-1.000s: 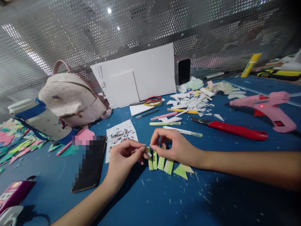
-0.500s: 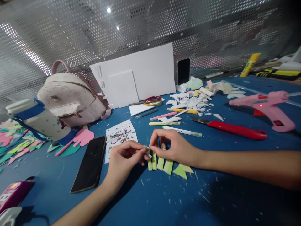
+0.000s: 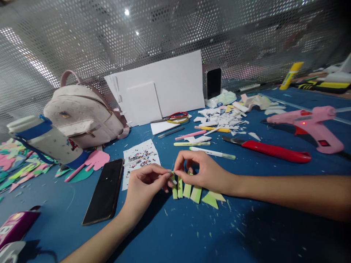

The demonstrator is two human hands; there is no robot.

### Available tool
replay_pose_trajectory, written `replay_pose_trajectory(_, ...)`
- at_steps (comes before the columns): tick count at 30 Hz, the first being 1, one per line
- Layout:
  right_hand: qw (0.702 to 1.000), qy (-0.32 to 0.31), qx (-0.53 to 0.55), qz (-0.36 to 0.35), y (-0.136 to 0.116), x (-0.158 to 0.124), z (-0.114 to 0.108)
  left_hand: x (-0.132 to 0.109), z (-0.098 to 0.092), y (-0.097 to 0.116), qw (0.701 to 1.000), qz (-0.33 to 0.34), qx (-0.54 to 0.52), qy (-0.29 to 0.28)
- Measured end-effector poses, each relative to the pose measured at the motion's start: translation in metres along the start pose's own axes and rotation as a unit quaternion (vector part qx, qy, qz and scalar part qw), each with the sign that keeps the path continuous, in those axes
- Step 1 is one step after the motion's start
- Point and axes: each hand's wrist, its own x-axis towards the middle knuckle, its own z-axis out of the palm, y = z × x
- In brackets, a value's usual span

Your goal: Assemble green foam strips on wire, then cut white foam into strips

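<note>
Head view: my left hand (image 3: 148, 180) was set in a narrow pinch, thumb and forefinger nearly meeting, on a small oblong white piece (image 3: 173, 180). My right hand (image 3: 197, 168) faced it with thumb and forefinger tips drawn together just beside the left fingertips. I could not tell whether the right pinch gripped the same piece, because the contact point was too small to resolve. The piece sat between the two hands, over the upper end of a row of flat pale-green strips (image 3: 196, 194).

Step in hand, as I judged it: fine two-handed handling at the fingertips. The next move called for a steady left pinch, light pressure from the right, and no sweep of the wrists across the strips.

Outward of the hands, these items lay on the matt blue tabletop (image 3: 153, 233):

- Left, just beyond the hand: a creased white paper sheet (image 3: 130, 177) bearing tiny multicoloured bits, with a flat black smartphone (image 3: 104, 191) beside it.
- Forward of the right hand: a white-barrelled pen with green accents (image 3: 212, 152).
- Right: a red-handled utility knife (image 3: 274, 150) and, farther out, a pink plastic glue gun (image 3: 304, 118) with its red indicator lit. Clearance from both was advisable for the right arm.
</note>
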Motion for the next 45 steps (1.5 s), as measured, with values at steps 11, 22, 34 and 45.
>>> replay_pose_trajectory(11, 1.000, 0.008, -0.001, -0.001, 0.0015, 0.0005, 0.0004, -0.0003, 0.0014, 0.0029, 1.000, -0.006, -0.006, 0.005)
replay_pose_trajectory(22, 1.000, 0.006, -0.002, 0.002, 0.0014, 0.0004, 0.0005, 0.0000, 0.0016, 0.0019, 1.000, -0.018, -0.005, 0.007)
replay_pose_trajectory(34, 1.000, 0.005, 0.002, 0.003, 0.0005, -0.0013, 0.0006, -0.0002, 0.0010, 0.0020, 1.000, -0.018, 0.000, -0.001)
replay_pose_trajectory(45, 1.000, -0.007, 0.000, -0.001, -0.0024, -0.0005, 0.0001, -0.0024, -0.0002, -0.0009, 1.000, -0.005, 0.027, -0.009)
